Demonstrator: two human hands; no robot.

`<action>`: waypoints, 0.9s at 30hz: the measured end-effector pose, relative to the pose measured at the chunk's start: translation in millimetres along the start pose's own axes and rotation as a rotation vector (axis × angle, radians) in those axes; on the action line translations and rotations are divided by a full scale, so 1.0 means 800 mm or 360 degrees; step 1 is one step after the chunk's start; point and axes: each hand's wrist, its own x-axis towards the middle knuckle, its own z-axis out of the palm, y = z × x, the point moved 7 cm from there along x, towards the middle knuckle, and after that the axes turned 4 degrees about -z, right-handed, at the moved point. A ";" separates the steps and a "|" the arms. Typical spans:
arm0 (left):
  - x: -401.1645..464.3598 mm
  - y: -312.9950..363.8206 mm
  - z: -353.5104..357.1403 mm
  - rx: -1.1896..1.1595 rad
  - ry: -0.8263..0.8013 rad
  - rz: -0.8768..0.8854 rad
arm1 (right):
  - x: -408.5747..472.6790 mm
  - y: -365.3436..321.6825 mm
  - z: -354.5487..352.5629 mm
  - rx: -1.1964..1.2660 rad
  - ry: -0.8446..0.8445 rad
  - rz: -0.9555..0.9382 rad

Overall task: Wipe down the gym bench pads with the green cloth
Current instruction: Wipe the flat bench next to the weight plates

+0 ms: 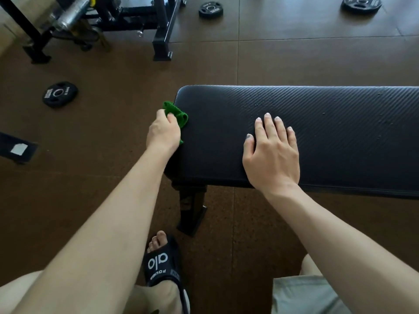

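A black textured bench pad (pixel 340 132) runs from the middle of the view to the right edge. My left hand (pixel 163 132) grips a bunched green cloth (pixel 175 112) against the pad's left end; part of the cloth is hidden under the hand. My right hand (pixel 272 150) lies flat on top of the pad near its front edge, fingers straight and spread, holding nothing.
The bench's black leg (pixel 192 211) stands below the pad's left end, near my sandalled foot (pixel 162 264). Black weight plates lie on the brown floor at left (pixel 60 94), top centre (pixel 210 10) and top right (pixel 361 3). A black rack frame (pixel 161 30) stands at the back left.
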 end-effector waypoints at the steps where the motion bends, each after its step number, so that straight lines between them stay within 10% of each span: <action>1: -0.004 -0.006 0.000 -0.0026 -0.0016 0.0000 | -0.001 0.000 0.000 0.0009 0.0006 -0.0004; 15: -0.179 -0.075 0.046 -0.0023 0.0588 0.0681 | -0.001 0.005 0.001 0.0144 0.0027 -0.0008; 27: -0.239 0.047 0.121 0.0709 0.0263 0.1678 | 0.001 0.121 -0.033 0.0172 0.0076 0.0017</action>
